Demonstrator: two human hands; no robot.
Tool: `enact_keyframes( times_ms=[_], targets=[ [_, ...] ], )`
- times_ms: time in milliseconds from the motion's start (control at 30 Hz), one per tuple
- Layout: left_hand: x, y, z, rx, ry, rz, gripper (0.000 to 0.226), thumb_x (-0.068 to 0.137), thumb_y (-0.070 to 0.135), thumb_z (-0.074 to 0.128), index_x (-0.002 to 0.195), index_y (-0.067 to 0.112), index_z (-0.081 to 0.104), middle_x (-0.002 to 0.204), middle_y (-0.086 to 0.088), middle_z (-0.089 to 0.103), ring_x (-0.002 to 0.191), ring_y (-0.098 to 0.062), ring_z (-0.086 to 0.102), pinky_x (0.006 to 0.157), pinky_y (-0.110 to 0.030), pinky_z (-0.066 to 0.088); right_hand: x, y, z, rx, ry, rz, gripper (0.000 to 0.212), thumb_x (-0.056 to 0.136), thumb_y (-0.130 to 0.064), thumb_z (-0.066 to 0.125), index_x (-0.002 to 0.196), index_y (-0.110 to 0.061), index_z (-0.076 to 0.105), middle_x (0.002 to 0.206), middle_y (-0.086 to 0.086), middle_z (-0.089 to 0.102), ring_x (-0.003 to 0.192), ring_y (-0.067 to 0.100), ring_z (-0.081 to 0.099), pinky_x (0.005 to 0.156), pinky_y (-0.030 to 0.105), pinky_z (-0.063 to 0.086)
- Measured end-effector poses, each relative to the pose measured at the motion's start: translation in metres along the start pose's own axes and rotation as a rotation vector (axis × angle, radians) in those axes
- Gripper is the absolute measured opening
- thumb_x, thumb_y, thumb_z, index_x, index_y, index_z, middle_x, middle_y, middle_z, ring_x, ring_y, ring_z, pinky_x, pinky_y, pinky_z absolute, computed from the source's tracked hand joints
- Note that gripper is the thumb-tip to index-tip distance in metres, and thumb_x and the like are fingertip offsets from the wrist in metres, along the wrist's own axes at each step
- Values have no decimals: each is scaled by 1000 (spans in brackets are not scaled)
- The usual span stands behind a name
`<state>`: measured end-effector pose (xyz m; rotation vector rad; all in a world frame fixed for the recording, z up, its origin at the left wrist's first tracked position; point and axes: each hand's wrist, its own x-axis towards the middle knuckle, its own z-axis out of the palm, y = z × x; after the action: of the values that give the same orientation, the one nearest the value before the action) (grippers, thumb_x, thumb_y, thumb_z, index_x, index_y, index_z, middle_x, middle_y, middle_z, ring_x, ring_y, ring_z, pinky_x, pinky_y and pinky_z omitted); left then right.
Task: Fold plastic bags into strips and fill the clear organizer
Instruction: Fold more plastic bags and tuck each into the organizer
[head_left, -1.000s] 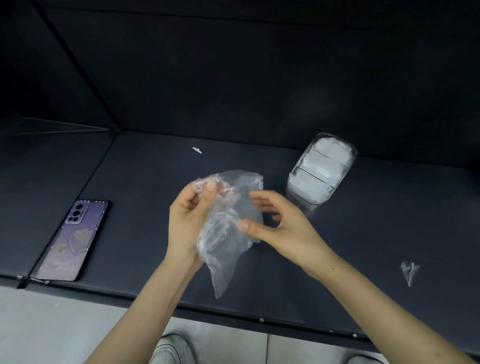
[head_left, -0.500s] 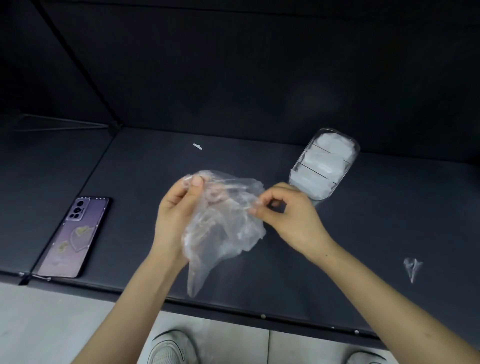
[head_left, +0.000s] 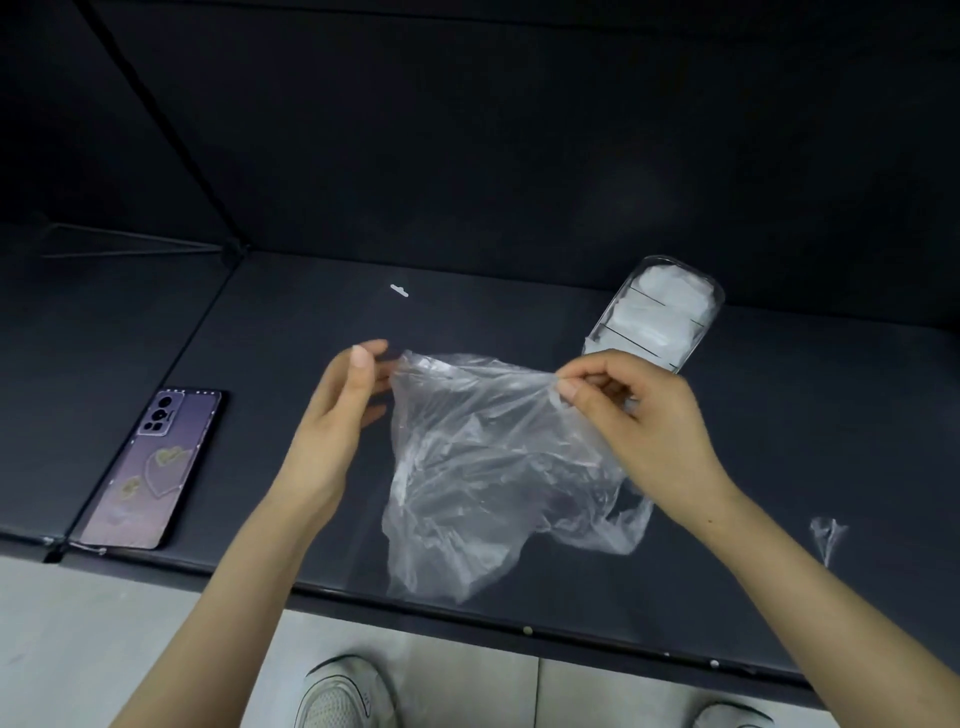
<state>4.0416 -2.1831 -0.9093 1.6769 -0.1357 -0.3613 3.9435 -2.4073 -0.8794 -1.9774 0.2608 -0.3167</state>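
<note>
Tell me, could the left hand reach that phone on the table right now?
Probably yes. The left hand looks open beside the plastic bag, which the right hand pinches, and the phone lies uncovered to its left with bare table between them.

A matte black counter (head_left: 291, 332) spans the middle, its front edge set with small pale rivets (head_left: 528, 631). Behind it rises a black back wall (head_left: 467, 130), which meets a darker side panel (head_left: 47, 130) along 1 slanting black seam (head_left: 156, 119). Thin grey rods (head_left: 130, 250) form a flat triangle at the left. Below lies a pale grey floor (head_left: 78, 639). The light is dim, with a soft sheen on the counter.
</note>
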Motion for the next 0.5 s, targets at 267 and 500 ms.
enact_keyframes(
  times_ms=[267,500],
  targets=[
    [-11,10,30,-18,-159,-57,80,70,41,71,143,36,38,123,16,60,107,4,61,87,-18,53,2,-2,-3,239,-129,119,31,92,-2,60,108,-27,68,93,5,68,87,9,63,82,17,51],
    [-8,4,27,-216,30,24,45,74,21,70,117,27,60,113,-5,68,102,-22,68,81,-33,57,-1,5,-8,155,-57,100,23,96,-17,56,116,-26,60,94,-8,68,85,2,60,81,13,44]
  ],
)
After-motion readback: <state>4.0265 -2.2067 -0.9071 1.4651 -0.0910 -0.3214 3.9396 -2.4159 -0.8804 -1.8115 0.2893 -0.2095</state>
